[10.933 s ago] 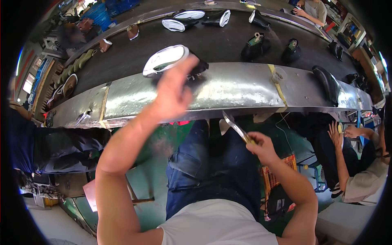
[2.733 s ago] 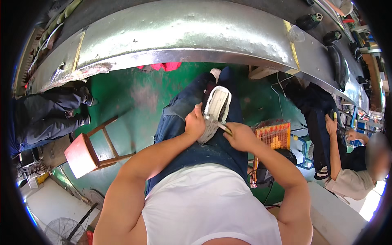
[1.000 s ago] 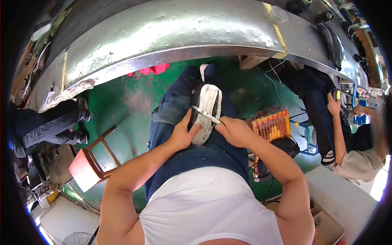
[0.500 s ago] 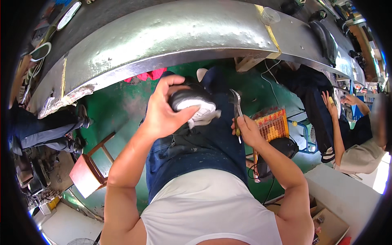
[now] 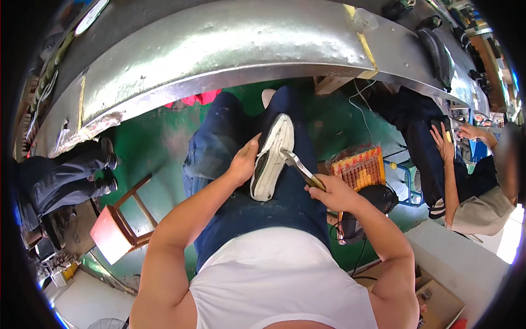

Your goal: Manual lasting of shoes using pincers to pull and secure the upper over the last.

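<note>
A dark shoe [image 5: 272, 159] lies sole-side up across my thighs, its pale, whitish underside facing me and its long axis pointing toward the workbench. My left hand [image 5: 244, 161] grips it along the left edge, the fingers partly hidden beneath it. In my right hand [image 5: 332, 192] are metal pincers [image 5: 298, 164] with a curved head and an olive-yellow handle. Their tip touches, or comes very close to, the right edge of the shoe's underside, around its middle.
A metal-topped workbench [image 5: 219, 49] spans the far side, with a clear plastic cup [image 5: 364, 21] on it. A wooden stool [image 5: 118, 233] stands left; a chair with a beaded cover [image 5: 359, 169] stands right. Other people [image 5: 476, 203] are at both sides.
The shoe has come down from my raised left hand onto my lap, underside now up. My right hand has brought the pincers leftward to the shoe's edge.
</note>
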Action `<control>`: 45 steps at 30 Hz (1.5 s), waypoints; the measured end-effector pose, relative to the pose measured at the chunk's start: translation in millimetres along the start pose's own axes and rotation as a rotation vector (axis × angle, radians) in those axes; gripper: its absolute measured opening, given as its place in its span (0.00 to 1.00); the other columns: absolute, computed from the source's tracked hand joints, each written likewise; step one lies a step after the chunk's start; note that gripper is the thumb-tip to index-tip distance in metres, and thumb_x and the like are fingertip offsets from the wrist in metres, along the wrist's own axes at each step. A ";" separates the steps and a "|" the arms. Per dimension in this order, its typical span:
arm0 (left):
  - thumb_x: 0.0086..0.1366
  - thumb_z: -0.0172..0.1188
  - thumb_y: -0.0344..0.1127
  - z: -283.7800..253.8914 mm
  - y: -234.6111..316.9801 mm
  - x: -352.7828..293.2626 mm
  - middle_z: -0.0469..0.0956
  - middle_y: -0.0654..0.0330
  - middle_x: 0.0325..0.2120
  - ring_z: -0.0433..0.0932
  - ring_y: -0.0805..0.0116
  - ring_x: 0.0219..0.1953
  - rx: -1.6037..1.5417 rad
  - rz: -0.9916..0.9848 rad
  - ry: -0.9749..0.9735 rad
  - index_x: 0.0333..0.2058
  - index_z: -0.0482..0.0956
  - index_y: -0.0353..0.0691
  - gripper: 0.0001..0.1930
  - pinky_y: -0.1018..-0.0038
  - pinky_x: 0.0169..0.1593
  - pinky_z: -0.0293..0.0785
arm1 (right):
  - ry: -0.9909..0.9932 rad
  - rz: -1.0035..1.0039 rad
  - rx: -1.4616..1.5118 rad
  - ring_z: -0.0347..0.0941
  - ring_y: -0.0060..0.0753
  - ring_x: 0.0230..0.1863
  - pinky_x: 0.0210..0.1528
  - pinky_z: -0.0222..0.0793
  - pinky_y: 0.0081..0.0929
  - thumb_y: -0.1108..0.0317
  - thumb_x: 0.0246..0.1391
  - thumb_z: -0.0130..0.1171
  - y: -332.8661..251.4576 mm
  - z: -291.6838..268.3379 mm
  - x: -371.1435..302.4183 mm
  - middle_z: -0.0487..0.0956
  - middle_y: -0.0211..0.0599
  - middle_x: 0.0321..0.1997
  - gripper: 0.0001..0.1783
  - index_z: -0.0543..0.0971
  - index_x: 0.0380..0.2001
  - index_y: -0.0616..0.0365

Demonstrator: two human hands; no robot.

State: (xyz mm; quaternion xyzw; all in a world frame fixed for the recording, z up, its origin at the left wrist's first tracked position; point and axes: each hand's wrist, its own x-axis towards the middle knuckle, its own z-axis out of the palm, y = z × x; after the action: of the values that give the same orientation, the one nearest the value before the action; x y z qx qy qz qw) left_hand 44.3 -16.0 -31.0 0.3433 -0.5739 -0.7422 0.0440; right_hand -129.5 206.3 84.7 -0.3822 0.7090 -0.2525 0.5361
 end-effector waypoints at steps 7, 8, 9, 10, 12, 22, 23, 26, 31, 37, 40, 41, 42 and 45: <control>0.78 0.32 0.50 -8.5 -19.1 -9.1 0.58 0.46 0.68 0.56 0.58 0.70 0.081 0.112 -0.176 0.70 0.50 0.35 0.31 0.71 0.71 0.49 | -0.087 -0.051 -0.197 0.77 0.55 0.45 0.50 0.71 0.41 0.65 0.59 0.56 -34.3 -15.6 11.1 0.80 0.58 0.41 0.23 0.71 0.54 0.68; 0.78 0.32 0.50 -10.7 -24.2 -10.5 0.58 0.46 0.68 0.56 0.58 0.70 0.078 0.112 -0.168 0.70 0.50 0.35 0.31 0.71 0.71 0.49 | -0.136 -0.017 -0.235 0.76 0.58 0.48 0.52 0.70 0.42 0.65 0.59 0.56 -41.7 -20.9 12.7 0.79 0.61 0.44 0.26 0.70 0.57 0.69; 0.78 0.32 0.49 -10.8 -19.9 -13.9 0.55 0.45 0.69 0.54 0.55 0.71 0.189 0.150 -0.180 0.71 0.48 0.35 0.31 0.69 0.72 0.47 | -0.181 0.021 -0.272 0.75 0.60 0.51 0.55 0.69 0.43 0.64 0.58 0.56 -47.2 -24.2 14.2 0.79 0.63 0.46 0.29 0.68 0.60 0.70; 0.78 0.32 0.49 -10.6 -17.6 -16.4 0.53 0.44 0.69 0.51 0.53 0.72 0.301 0.187 -0.193 0.71 0.45 0.35 0.32 0.67 0.72 0.46 | -0.185 0.022 -0.274 0.75 0.60 0.51 0.55 0.69 0.43 0.64 0.58 0.56 -46.3 -24.6 16.0 0.79 0.63 0.46 0.29 0.68 0.60 0.70; 0.77 0.33 0.47 -8.2 -17.1 -19.4 0.51 0.41 0.69 0.49 0.48 0.72 0.320 0.219 -0.187 0.71 0.45 0.34 0.32 0.64 0.73 0.44 | -0.150 -0.042 -0.401 0.77 0.57 0.43 0.49 0.71 0.43 0.62 0.57 0.57 -46.6 -25.3 20.2 0.79 0.58 0.38 0.25 0.72 0.55 0.66; 0.76 0.31 0.49 -5.5 -4.7 -26.9 0.50 0.35 0.68 0.46 0.39 0.72 0.571 0.180 -0.185 0.70 0.42 0.32 0.33 0.59 0.74 0.38 | -0.587 0.284 -0.533 0.77 0.57 0.38 0.44 0.72 0.45 0.59 0.57 0.56 -108.4 -59.8 63.9 0.80 0.55 0.32 0.18 0.77 0.37 0.67; 0.76 0.33 0.49 -7.1 -9.5 -25.0 0.50 0.36 0.68 0.46 0.40 0.72 0.519 0.204 -0.196 0.71 0.42 0.33 0.34 0.60 0.74 0.39 | -0.602 0.397 -0.480 0.78 0.57 0.38 0.43 0.72 0.46 0.58 0.57 0.57 -109.6 -61.2 66.5 0.80 0.55 0.32 0.18 0.77 0.36 0.67; 0.74 0.40 0.51 -14.5 -9.3 -17.3 0.49 0.38 0.69 0.46 0.45 0.73 0.310 0.179 -0.263 0.71 0.41 0.35 0.37 0.62 0.74 0.39 | -0.533 0.287 -0.580 0.79 0.57 0.37 0.41 0.73 0.46 0.58 0.57 0.59 -88.9 -62.9 67.5 0.80 0.55 0.32 0.18 0.77 0.36 0.66; 0.68 0.57 0.48 -17.1 -0.6 -16.3 0.48 0.46 0.69 0.47 0.56 0.72 -0.167 0.083 -0.360 0.72 0.41 0.39 0.45 0.65 0.73 0.42 | -0.326 -0.065 -0.694 0.78 0.59 0.36 0.41 0.74 0.48 0.62 0.55 0.62 -39.0 -60.5 71.6 0.81 0.52 0.32 0.15 0.78 0.39 0.63; 0.62 0.65 0.48 -11.9 0.0 -11.9 0.51 0.44 0.68 0.48 0.50 0.72 0.048 0.159 -0.291 0.72 0.43 0.43 0.49 0.61 0.72 0.44 | -0.113 -0.424 -0.694 0.79 0.52 0.39 0.43 0.74 0.46 0.65 0.50 0.63 20.3 -48.1 80.9 0.82 0.44 0.34 0.13 0.77 0.38 0.60; 0.58 0.69 0.49 -11.8 8.6 -6.2 0.56 0.43 0.65 0.52 0.48 0.70 0.263 0.177 -0.288 0.72 0.44 0.45 0.52 0.60 0.71 0.48 | 0.039 -0.463 -0.630 0.78 0.51 0.39 0.46 0.72 0.45 0.63 0.51 0.63 25.4 -37.2 70.5 0.81 0.43 0.35 0.15 0.78 0.40 0.59; 0.56 0.70 0.50 -11.7 10.0 -3.9 0.58 0.43 0.64 0.54 0.47 0.69 0.336 0.195 -0.301 0.72 0.44 0.46 0.53 0.60 0.70 0.50 | 0.032 -0.348 -0.557 0.78 0.51 0.40 0.47 0.71 0.45 0.63 0.52 0.63 23.4 -39.2 63.0 0.81 0.42 0.35 0.15 0.78 0.41 0.59; 0.56 0.70 0.50 -9.8 10.1 -5.3 0.58 0.43 0.64 0.54 0.47 0.69 0.338 0.189 -0.311 0.72 0.44 0.46 0.53 0.60 0.70 0.50 | 0.025 -0.225 -0.477 0.78 0.51 0.40 0.49 0.71 0.45 0.62 0.53 0.63 14.0 -39.0 50.9 0.81 0.42 0.36 0.16 0.78 0.42 0.60; 0.56 0.70 0.48 -4.3 24.7 0.0 0.63 0.42 0.60 0.58 0.46 0.65 0.425 0.203 -0.274 0.72 0.45 0.46 0.53 0.58 0.68 0.53 | -0.077 -0.240 -0.435 0.76 0.54 0.49 0.53 0.71 0.42 0.64 0.55 0.62 8.9 -53.7 37.8 0.78 0.50 0.48 0.24 0.74 0.53 0.62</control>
State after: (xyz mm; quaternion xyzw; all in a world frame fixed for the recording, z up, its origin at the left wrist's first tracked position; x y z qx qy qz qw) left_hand 38.6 -27.8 -9.6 0.1819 -0.7489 -0.6364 -0.0327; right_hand -188.2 178.0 72.4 -0.5796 0.6752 -0.1412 0.4339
